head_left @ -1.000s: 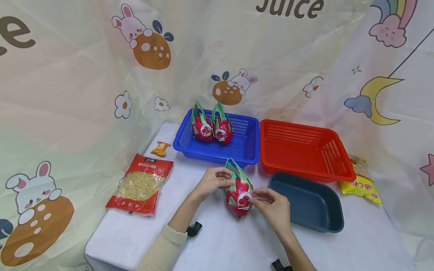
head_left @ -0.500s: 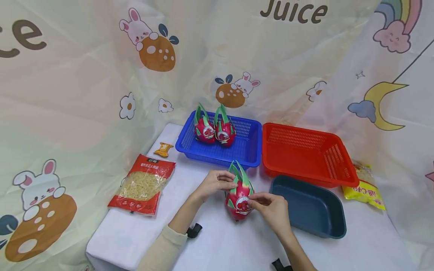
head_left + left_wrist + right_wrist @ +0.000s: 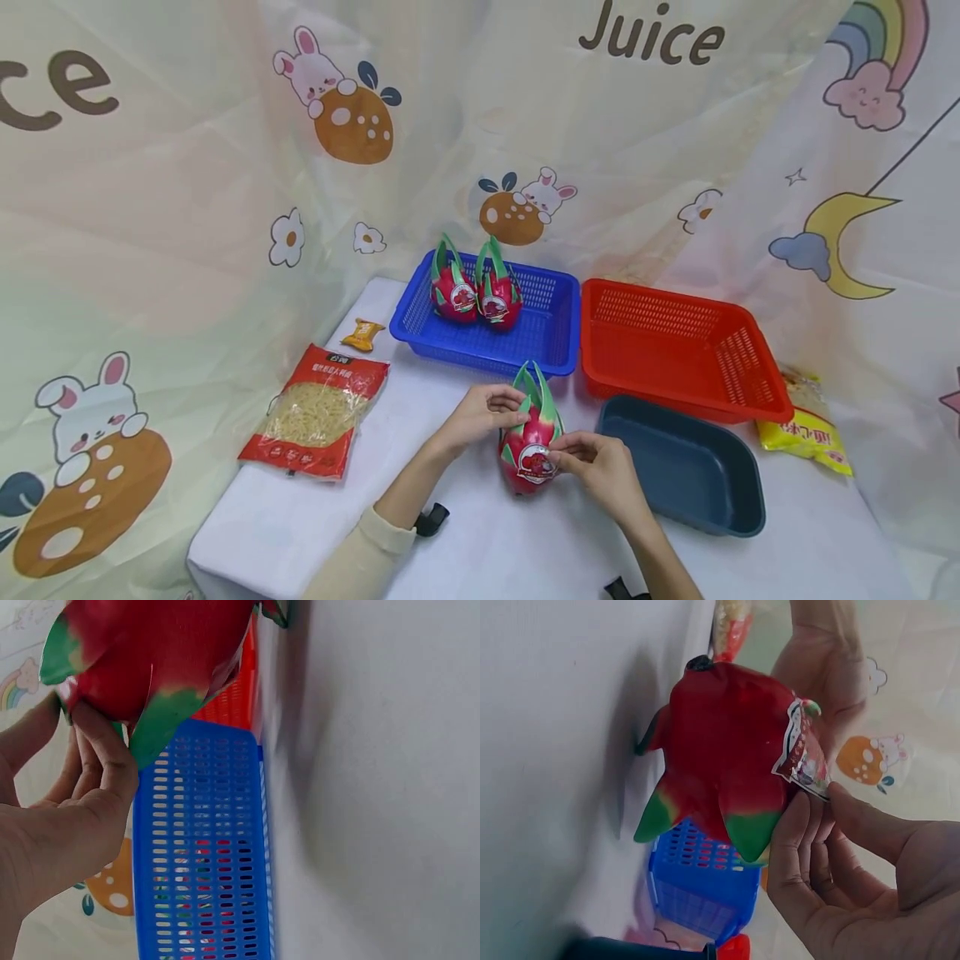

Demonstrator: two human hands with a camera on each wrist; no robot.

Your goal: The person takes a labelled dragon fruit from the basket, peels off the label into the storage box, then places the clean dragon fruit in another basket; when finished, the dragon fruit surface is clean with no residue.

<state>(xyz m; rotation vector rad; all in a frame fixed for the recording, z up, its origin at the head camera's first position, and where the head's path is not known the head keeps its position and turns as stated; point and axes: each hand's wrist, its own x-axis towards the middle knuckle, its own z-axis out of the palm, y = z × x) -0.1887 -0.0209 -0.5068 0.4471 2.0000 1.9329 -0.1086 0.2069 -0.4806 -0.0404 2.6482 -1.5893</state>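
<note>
A red dragon fruit with green scales and a round label stands on the white table between my hands. My left hand pinches it near the top, by its scales; the left wrist view shows thumb and fingertips at a scale of the dragon fruit. With thumb and forefinger my right hand pinches the right edge of the label. From the right wrist, the label appears with its lower edge between the fingertips. Two more labelled dragon fruits lie in the blue basket.
A red basket stands right of the blue one. In front of it sits a dark blue tray, close to my right hand. A yellow bag lies far right. A red pasta bag and an orange packet lie left.
The camera view has shifted slightly, so the scene sits a little lower. My right fingertips have gone a little further onto the label's edge. The left hand keeps its hold.
</note>
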